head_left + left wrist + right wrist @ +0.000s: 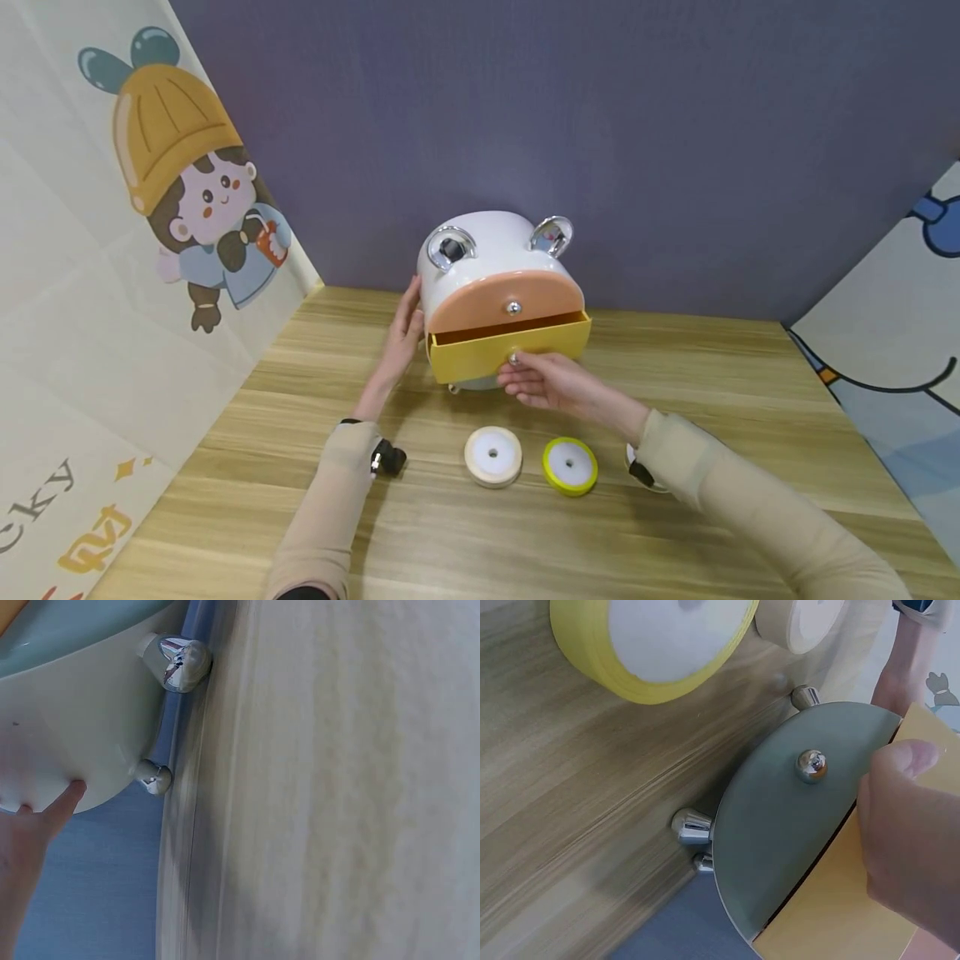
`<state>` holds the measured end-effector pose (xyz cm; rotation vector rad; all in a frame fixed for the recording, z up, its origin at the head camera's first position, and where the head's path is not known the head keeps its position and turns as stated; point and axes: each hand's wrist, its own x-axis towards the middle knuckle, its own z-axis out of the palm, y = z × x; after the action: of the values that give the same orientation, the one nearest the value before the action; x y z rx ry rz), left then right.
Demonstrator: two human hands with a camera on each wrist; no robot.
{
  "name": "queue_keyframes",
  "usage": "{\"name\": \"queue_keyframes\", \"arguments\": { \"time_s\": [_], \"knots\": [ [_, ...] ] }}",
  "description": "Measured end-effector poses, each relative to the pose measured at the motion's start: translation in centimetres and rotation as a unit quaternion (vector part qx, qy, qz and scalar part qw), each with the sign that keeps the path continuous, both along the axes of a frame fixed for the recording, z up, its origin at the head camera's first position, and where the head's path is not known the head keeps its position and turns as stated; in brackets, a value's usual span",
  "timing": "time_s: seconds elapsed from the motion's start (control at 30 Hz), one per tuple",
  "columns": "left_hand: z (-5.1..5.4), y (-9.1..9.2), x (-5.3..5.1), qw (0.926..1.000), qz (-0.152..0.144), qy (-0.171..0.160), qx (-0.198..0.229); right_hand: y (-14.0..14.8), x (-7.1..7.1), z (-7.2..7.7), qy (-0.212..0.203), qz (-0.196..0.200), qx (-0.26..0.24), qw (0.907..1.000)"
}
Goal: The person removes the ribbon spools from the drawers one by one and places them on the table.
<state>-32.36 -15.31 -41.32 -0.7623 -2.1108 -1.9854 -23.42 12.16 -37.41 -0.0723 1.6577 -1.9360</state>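
So there's this little white cabinet (495, 240) on the wooden surface (465, 542), with its yellow drawer (468, 357) sticking partway out the front. Right hand (558, 383) has the drawer's silver knob (514, 358) pinched between thumb and fingers, while the left hand (401, 337) just rests against the cabinet's side, fingers pretty much straight. A cream roll (483, 462) and a yellow roll (570, 473) lie flat in front of the cabinet, near each other but apart.
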Motion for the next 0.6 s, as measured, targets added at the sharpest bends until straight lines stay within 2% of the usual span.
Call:
{"name": "queue_keyframes", "arguments": {
  "time_s": [0.07,0.2,0.6],
  "knots": [
    [0.47,0.09,0.47,1.0,0.0,0.001,-0.003,-0.06,-0.15,0.03,0.0,-0.002,0.001,1.0],
    [0.68,0.15,0.69,1.0,-0.001,-0.002,-0.002,-0.15,-0.4,0.01,0.0,-0.003,0.002,1.0],
    [0.6,0.19,0.57,1.0,0.004,0.006,-0.005,-0.45,-1.04,0.15,-0.01,-0.008,0.003,0.9999]
  ]
}}
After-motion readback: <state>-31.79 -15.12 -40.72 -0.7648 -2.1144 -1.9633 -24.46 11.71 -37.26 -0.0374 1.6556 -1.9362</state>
